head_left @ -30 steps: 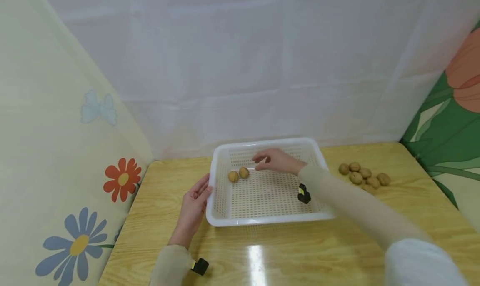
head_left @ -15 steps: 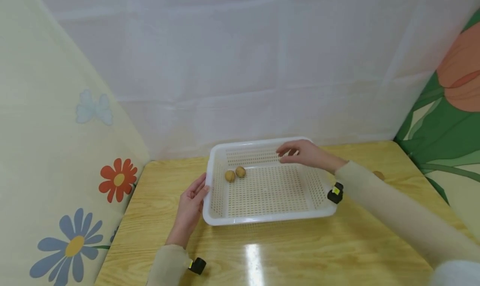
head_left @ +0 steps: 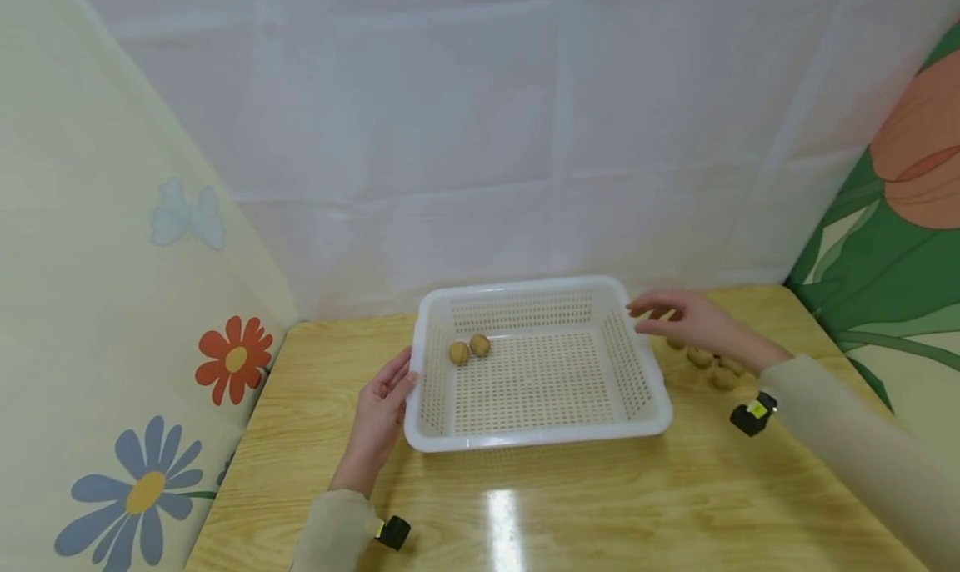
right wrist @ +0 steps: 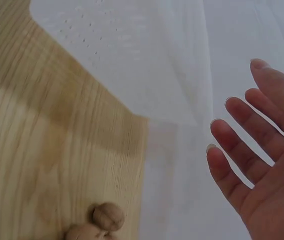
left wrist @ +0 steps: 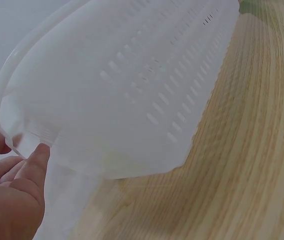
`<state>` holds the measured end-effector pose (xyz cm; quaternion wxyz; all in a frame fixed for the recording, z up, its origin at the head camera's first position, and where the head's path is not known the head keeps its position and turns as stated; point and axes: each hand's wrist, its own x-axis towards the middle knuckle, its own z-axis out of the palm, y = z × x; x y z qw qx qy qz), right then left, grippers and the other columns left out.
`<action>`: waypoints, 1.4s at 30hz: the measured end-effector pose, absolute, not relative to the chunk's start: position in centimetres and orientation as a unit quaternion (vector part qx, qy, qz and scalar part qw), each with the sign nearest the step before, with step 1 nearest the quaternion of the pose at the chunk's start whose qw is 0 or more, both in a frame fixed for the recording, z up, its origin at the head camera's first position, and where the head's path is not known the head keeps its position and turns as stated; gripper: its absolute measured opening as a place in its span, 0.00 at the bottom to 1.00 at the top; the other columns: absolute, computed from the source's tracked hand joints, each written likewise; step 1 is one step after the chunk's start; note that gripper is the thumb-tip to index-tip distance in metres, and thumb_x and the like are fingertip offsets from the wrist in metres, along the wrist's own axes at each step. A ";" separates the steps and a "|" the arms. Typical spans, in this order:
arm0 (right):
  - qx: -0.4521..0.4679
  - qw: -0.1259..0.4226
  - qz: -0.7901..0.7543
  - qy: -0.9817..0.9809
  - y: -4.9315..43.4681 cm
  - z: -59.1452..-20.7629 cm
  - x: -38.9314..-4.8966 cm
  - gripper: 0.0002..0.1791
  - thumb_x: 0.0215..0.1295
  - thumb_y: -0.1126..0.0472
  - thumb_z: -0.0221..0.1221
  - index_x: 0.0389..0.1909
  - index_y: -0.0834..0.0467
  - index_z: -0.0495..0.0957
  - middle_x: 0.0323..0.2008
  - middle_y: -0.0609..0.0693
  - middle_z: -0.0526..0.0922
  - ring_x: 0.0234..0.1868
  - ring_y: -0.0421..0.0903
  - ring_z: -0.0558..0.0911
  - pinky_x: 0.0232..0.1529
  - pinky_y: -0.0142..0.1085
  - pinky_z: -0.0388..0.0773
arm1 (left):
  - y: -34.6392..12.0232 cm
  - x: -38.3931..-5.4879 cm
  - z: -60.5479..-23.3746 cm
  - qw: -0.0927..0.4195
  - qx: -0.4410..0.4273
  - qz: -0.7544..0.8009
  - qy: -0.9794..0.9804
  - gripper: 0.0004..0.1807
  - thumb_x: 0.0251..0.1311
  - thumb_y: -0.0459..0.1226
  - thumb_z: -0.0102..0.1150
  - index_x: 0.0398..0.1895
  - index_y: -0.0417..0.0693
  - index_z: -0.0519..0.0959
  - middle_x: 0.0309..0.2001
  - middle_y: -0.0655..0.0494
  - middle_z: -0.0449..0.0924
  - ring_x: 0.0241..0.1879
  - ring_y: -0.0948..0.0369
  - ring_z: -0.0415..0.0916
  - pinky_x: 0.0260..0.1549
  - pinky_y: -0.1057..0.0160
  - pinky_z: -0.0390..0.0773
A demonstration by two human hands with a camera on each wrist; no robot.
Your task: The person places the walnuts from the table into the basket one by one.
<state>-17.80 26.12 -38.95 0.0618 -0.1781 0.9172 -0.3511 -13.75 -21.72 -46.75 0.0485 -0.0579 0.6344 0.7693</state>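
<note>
A white slotted plastic basket (head_left: 536,433) stands on the wooden table with two walnuts (head_left: 480,344) inside, near its left end. My left hand (head_left: 377,413) holds the basket's left rim; in the left wrist view its thumb and fingers (left wrist: 35,167) pinch the rim from both sides. My right hand (head_left: 693,326) hovers just past the right rim, fingers spread and loosely bent, with nothing in them. Below it lies a group of walnuts (head_left: 724,378), partly covered by the hand. The right wrist view shows the bare palm and some walnuts (right wrist: 107,216) lower down.
Wooden table (head_left: 420,505) extends in front of the basket and to both sides. A white cloth wall (head_left: 450,138) rises close behind the basket. Flower-printed panels border the table at left and right.
My right hand has moved right, from over the basket's inside to beyond its right rim, close above the walnut group. The left hand keeps its hold; both walnuts stay in place.
</note>
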 end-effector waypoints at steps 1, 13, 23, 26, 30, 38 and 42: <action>-0.174 0.057 -0.351 0.918 26.7 -39.0 -17.5 0.23 0.75 0.51 0.63 0.64 0.58 0.80 0.60 0.57 0.83 0.53 0.52 0.81 0.47 0.40 0.82 | -21.7 -13.8 -46.7 0.048 -0.057 0.770 0.634 0.28 0.78 0.29 0.51 0.79 0.40 0.64 0.76 0.41 0.66 0.58 0.71 0.79 0.58 0.69 0.80; -0.107 0.042 -0.341 0.933 33.7 -40.8 -14.9 0.25 0.78 0.51 0.60 0.68 0.59 0.77 0.63 0.62 0.80 0.53 0.44 0.79 0.45 0.38 0.81 | -21.7 -13.9 -46.5 0.053 -0.063 0.773 0.629 0.28 0.78 0.29 0.50 0.79 0.41 0.63 0.77 0.43 0.65 0.58 0.73 0.78 0.60 0.69 0.78; -0.097 0.025 -0.333 0.937 38.7 -43.9 -13.9 0.24 0.79 0.56 0.59 0.67 0.66 0.76 0.65 0.69 0.76 0.46 0.21 0.72 0.39 0.33 0.81 | -22.0 -13.7 -46.8 0.045 -0.059 0.773 0.630 0.29 0.78 0.30 0.51 0.79 0.40 0.63 0.77 0.42 0.64 0.58 0.72 0.78 0.59 0.69 0.79; -0.081 0.031 -0.324 0.942 39.8 -44.9 -13.7 0.26 0.78 0.55 0.60 0.67 0.67 0.75 0.65 0.71 0.75 0.45 0.27 0.75 0.38 0.34 0.81 | -22.0 -13.7 -46.8 0.047 -0.060 0.776 0.626 0.28 0.78 0.29 0.51 0.79 0.41 0.63 0.77 0.42 0.64 0.58 0.72 0.79 0.59 0.68 0.79; -0.067 0.041 -0.304 0.949 40.9 -45.8 -13.7 0.29 0.77 0.52 0.61 0.69 0.67 0.74 0.63 0.73 0.76 0.50 0.52 0.82 0.38 0.40 0.84 | -22.0 -13.7 -46.9 0.052 -0.060 0.776 0.625 0.28 0.79 0.30 0.51 0.79 0.41 0.63 0.77 0.43 0.65 0.59 0.71 0.78 0.60 0.68 0.79; -0.048 0.080 -0.305 0.948 42.3 -47.3 -13.6 0.32 0.78 0.51 0.59 0.72 0.68 0.70 0.62 0.75 0.76 0.50 0.61 0.83 0.35 0.36 0.82 | -21.8 -13.8 -47.0 0.052 -0.054 0.775 0.627 0.28 0.79 0.30 0.50 0.79 0.42 0.63 0.77 0.43 0.65 0.60 0.70 0.78 0.61 0.67 0.78; -0.058 0.068 -0.298 0.950 42.7 -47.8 -13.5 0.30 0.78 0.54 0.60 0.70 0.71 0.71 0.61 0.77 0.76 0.52 0.67 0.82 0.36 0.33 0.81 | -21.8 -13.7 -46.8 0.055 -0.052 0.774 0.629 0.28 0.79 0.30 0.49 0.79 0.42 0.63 0.77 0.43 0.65 0.61 0.69 0.78 0.61 0.66 0.79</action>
